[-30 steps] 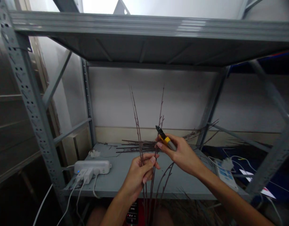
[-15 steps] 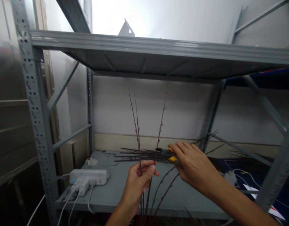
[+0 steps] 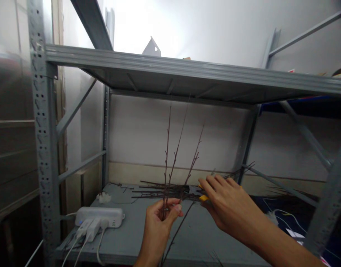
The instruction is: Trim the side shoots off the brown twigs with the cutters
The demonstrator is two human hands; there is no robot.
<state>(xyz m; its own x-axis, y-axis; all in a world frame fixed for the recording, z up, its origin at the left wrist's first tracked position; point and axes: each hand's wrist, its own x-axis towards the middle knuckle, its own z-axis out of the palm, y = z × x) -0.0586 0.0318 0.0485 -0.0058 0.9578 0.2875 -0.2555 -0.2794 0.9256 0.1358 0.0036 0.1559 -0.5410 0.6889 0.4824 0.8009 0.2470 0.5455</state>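
My left hand [image 3: 158, 227] is closed around thin brown twigs [image 3: 166, 163] that stand upright, with small buds along their stems. One twig leans right, pinched between thumb and forefinger. My right hand [image 3: 228, 198] grips cutting pliers [image 3: 203, 198] with yellow-and-dark handles. Their dark jaws point left and sit at the leaning twig, a little above my left fingertips. Blur hides whether the jaws are touching it. Behind both hands, a pile of dark twigs [image 3: 151, 193] lies crosswise on the grey shelf [image 3: 209, 233].
A white power strip [image 3: 99, 216] with plugs and cables sits at the shelf's left front. Overhead runs an upper metal shelf [image 3: 159, 66], with uprights [image 3: 44, 148] at the sides. A crumpled clear scrap [image 3: 103, 197] lies at the back left.
The view has shifted slightly. The twigs in my left hand have moved, with two tips now further right. The bent stems below my right hand have changed position.
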